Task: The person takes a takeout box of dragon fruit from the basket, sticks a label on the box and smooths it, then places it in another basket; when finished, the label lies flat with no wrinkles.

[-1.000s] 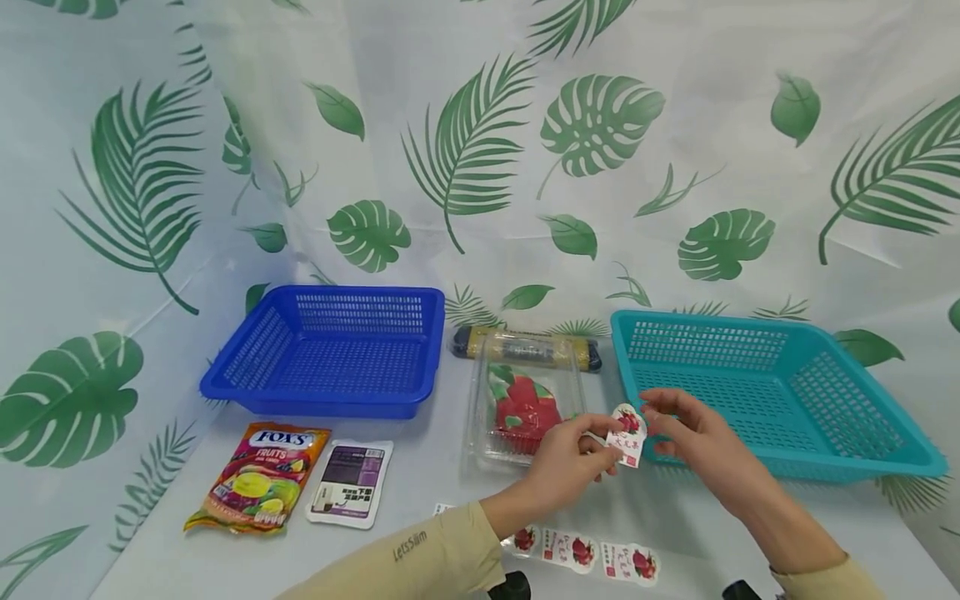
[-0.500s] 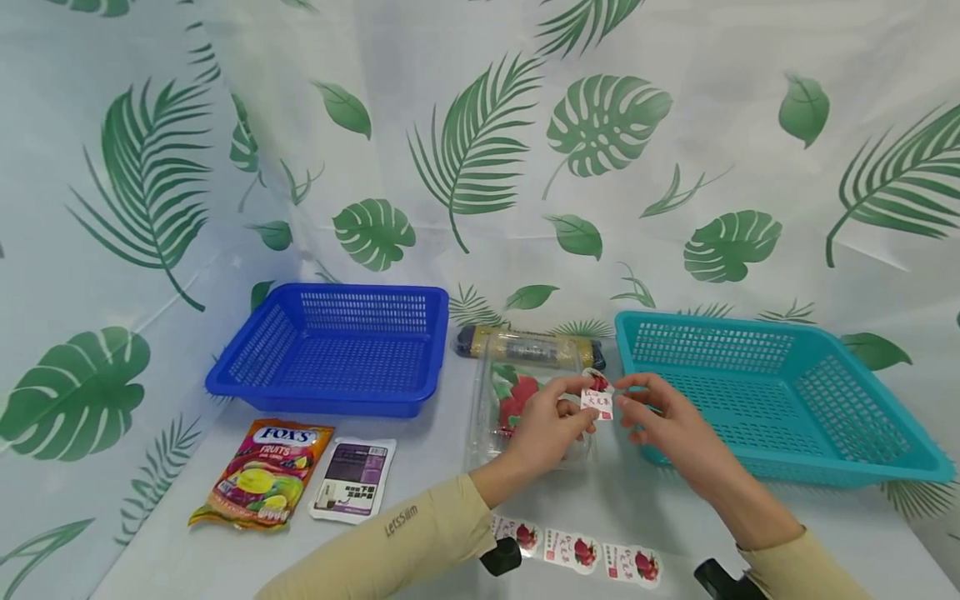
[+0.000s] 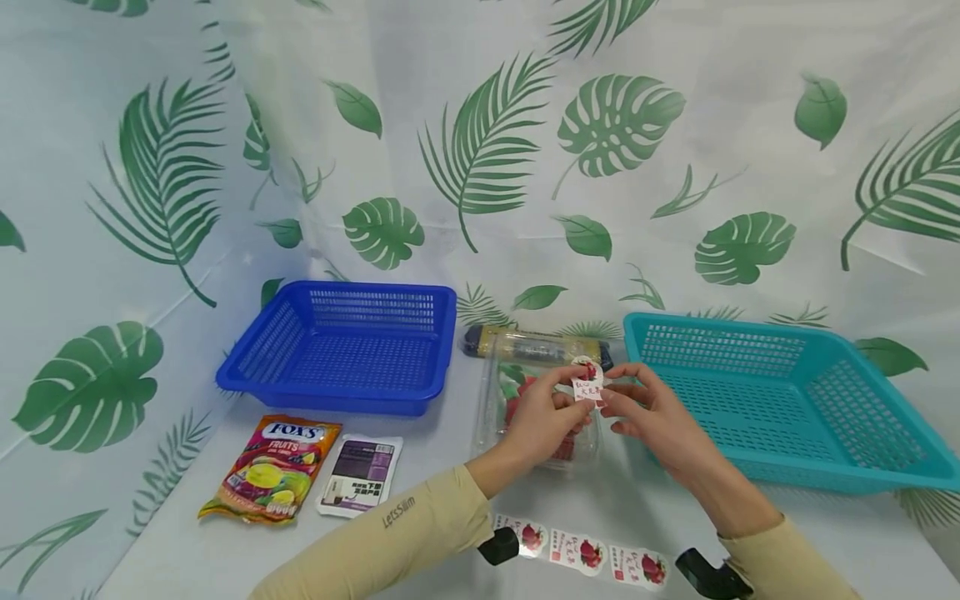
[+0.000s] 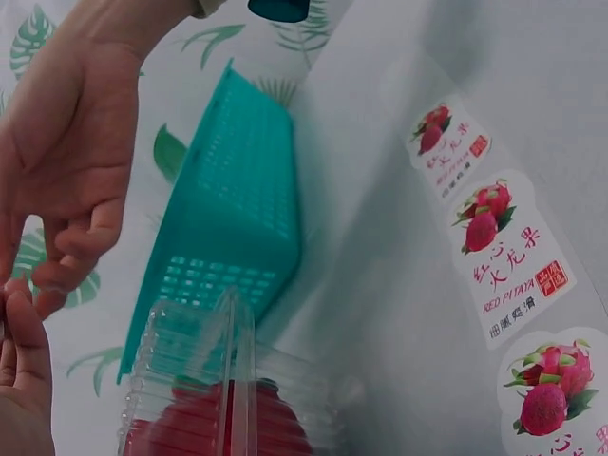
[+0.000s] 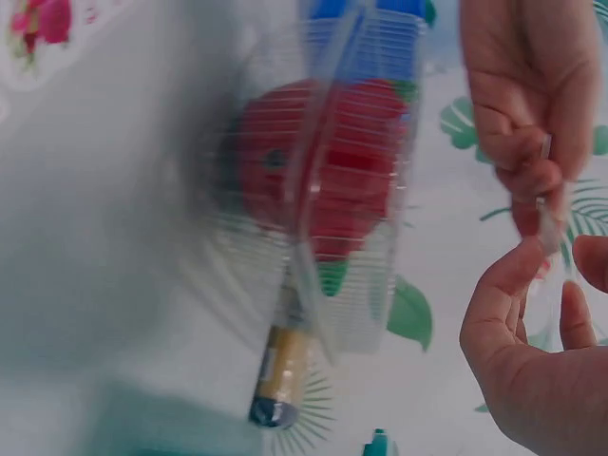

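A small sticker [image 3: 587,387] with a red fruit picture and lettering is held up in front of me. My left hand [image 3: 542,421] pinches its left side. My right hand [image 3: 660,425] has its thumb and fingertips at the lower right edge, pinching there. Below and behind the hands stands a clear plastic clamshell box [image 3: 487,425], closed over a red fruit with green tips [image 5: 323,161]; the hands partly cover it in the head view. Along the table's front lies a strip of matching dragon fruit stickers [image 3: 577,550], labelled RED PITAYA in the left wrist view.
A blue basket [image 3: 337,400] stands at the back left, a turquoise basket [image 3: 795,467] at the right. Near the blue one lie a FOX'S candy bag [image 3: 273,471] and a white-and-purple packet [image 3: 362,475]. A yellow-and-black roll-shaped pack [image 3: 487,340] lies behind the box.
Both hands have moved left and back, bringing the sticker over the clamshell box. The right fingers have come closer to the sticker's lower edge. The view has shifted slightly.
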`<action>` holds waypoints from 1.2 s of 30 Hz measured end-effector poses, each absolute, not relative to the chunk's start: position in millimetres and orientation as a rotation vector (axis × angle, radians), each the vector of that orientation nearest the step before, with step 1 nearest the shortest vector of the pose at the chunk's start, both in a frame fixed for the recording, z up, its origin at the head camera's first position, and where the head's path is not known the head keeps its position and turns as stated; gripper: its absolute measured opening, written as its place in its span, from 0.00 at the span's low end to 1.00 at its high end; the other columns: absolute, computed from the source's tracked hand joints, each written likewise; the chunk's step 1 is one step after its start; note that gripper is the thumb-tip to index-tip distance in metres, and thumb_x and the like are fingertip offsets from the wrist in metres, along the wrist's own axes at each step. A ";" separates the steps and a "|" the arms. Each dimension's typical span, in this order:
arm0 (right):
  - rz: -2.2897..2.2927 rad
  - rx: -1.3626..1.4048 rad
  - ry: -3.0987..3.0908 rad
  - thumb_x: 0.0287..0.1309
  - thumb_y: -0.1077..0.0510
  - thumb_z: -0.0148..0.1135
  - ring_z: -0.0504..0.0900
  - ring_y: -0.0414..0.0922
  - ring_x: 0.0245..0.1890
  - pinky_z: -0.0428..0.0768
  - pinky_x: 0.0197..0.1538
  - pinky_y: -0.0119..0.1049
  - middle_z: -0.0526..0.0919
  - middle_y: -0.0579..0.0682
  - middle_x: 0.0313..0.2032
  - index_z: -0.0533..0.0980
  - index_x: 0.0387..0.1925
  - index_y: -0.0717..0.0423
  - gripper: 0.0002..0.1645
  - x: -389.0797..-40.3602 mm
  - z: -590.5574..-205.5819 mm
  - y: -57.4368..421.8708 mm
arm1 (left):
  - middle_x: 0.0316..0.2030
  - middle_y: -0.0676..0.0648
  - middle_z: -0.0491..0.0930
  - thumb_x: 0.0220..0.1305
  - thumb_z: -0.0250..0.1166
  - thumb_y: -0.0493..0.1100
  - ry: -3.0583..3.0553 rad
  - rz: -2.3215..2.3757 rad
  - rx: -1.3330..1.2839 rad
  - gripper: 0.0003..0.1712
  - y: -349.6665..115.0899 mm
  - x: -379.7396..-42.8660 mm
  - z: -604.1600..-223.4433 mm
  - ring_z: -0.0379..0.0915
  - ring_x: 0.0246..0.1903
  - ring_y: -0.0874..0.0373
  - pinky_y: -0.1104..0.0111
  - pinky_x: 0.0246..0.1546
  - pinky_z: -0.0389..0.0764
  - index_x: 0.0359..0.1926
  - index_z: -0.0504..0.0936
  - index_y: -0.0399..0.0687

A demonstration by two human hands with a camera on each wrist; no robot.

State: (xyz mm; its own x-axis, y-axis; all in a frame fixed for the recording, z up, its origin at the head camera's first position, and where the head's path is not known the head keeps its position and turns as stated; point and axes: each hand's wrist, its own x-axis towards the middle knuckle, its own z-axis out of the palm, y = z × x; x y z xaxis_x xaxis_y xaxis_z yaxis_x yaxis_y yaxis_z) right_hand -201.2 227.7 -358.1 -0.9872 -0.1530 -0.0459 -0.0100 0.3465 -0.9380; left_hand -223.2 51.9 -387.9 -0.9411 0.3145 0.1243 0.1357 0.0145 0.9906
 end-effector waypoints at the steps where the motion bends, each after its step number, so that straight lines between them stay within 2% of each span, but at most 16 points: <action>1: -1.732 -0.149 2.468 0.69 0.44 0.55 0.76 0.52 0.50 0.80 0.46 0.38 0.69 0.62 0.61 0.61 0.63 0.57 0.31 -200.8 -357.1 227.2 | 0.20 0.46 0.78 0.65 0.66 0.38 2.140 2.063 0.470 0.25 51.6 -223.4 -387.7 0.79 0.24 0.60 0.57 0.31 0.81 0.62 0.74 0.53; 5: -1.717 -0.137 2.473 0.70 0.43 0.54 0.75 0.51 0.52 0.80 0.46 0.36 0.69 0.61 0.61 0.63 0.63 0.58 0.31 -200.9 -355.4 224.5 | 0.22 0.47 0.79 0.66 0.66 0.39 2.150 2.036 0.483 0.25 50.7 -223.0 -389.2 0.79 0.24 0.60 0.63 0.27 0.79 0.62 0.74 0.54; 8: -1.714 -0.103 2.488 0.71 0.45 0.54 0.75 0.47 0.49 0.79 0.48 0.34 0.70 0.59 0.58 0.66 0.63 0.60 0.30 -202.9 -356.4 222.4 | 0.31 0.53 0.80 0.66 0.65 0.39 2.148 2.012 0.515 0.24 50.7 -222.0 -391.7 0.80 0.26 0.60 0.70 0.24 0.76 0.62 0.73 0.53; 12: -1.702 -0.057 2.545 0.71 0.45 0.54 0.74 0.45 0.47 0.78 0.50 0.33 0.71 0.57 0.55 0.67 0.62 0.61 0.29 -208.9 -358.3 219.4 | 0.38 0.55 0.77 0.68 0.63 0.41 2.128 2.047 0.480 0.18 50.0 -223.2 -392.7 0.80 0.26 0.58 0.69 0.25 0.79 0.58 0.76 0.53; 17: -1.628 -0.091 2.594 0.70 0.45 0.56 0.74 0.50 0.51 0.79 0.51 0.37 0.71 0.58 0.55 0.69 0.61 0.61 0.29 -220.7 -360.3 215.7 | 0.36 0.53 0.78 0.70 0.61 0.42 2.246 2.027 0.443 0.10 43.2 -232.6 -391.7 0.80 0.26 0.55 0.70 0.25 0.80 0.49 0.81 0.48; 20: -1.585 -0.150 2.588 0.70 0.47 0.56 0.75 0.53 0.53 0.78 0.54 0.44 0.71 0.60 0.56 0.68 0.61 0.62 0.27 -230.6 -361.9 213.6 | 0.34 0.52 0.79 0.68 0.62 0.39 2.369 1.945 0.474 0.08 36.3 -241.1 -390.9 0.79 0.27 0.57 0.74 0.27 0.79 0.47 0.81 0.44; 22: -1.548 -0.177 2.575 0.70 0.50 0.56 0.75 0.53 0.53 0.78 0.55 0.45 0.71 0.60 0.56 0.68 0.61 0.62 0.26 -238.7 -362.8 210.6 | 0.34 0.51 0.80 0.67 0.63 0.38 2.459 1.874 0.493 0.08 31.7 -247.5 -390.2 0.76 0.26 0.63 0.74 0.27 0.78 0.46 0.81 0.43; 27: -1.435 -0.194 2.578 0.69 0.55 0.57 0.79 0.53 0.48 0.80 0.52 0.42 0.74 0.62 0.53 0.69 0.60 0.64 0.24 -260.5 -364.3 199.7 | 0.33 0.49 0.80 0.66 0.63 0.35 2.600 1.661 0.549 0.08 21.6 -264.2 -385.2 0.74 0.26 0.64 0.74 0.25 0.76 0.46 0.81 0.40; 32: -1.362 -0.210 2.592 0.67 0.57 0.59 0.81 0.52 0.45 0.80 0.52 0.46 0.74 0.61 0.48 0.70 0.58 0.65 0.23 -279.2 -364.2 190.0 | 0.36 0.47 0.83 0.64 0.63 0.34 2.729 1.399 0.607 0.09 13.9 -281.6 -377.9 0.76 0.30 0.63 0.75 0.30 0.76 0.45 0.83 0.39; 36: -1.304 -0.252 2.599 0.66 0.60 0.59 0.82 0.51 0.42 0.80 0.51 0.47 0.75 0.60 0.44 0.71 0.56 0.66 0.20 -289.0 -368.3 183.3 | 0.31 0.48 0.82 0.62 0.64 0.33 2.760 1.251 0.581 0.08 9.1 -292.2 -375.3 0.75 0.25 0.62 0.75 0.25 0.75 0.43 0.84 0.39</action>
